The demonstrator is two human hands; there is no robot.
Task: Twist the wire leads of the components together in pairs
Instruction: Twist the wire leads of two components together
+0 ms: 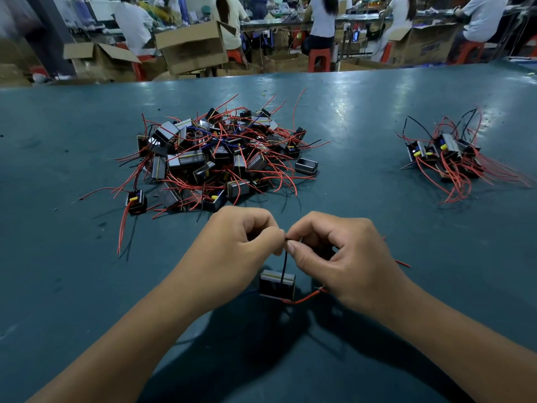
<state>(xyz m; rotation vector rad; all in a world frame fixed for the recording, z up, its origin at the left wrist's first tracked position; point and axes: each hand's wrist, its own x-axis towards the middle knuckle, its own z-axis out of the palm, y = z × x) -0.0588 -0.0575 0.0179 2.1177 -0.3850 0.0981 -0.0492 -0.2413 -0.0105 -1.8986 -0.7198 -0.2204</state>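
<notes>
A small black component (277,285) with a grey-and-yellow top hangs just above the green table between my hands. Its black wire lead (284,264) runs straight up to my fingertips. My left hand (232,245) and my right hand (343,251) both pinch the top end of that lead, thumbs and forefingers meeting at one spot. A red lead (305,298) curves out from the component's lower right, under my right hand. Another red wire tip (402,263) shows to the right of my right hand.
A large heap of components with red and black leads (215,158) lies beyond my hands. A smaller pile (447,155) sits at the far right. One stray component (136,200) lies left of the heap. Past the table edge (261,74) are cardboard boxes, stools and seated people.
</notes>
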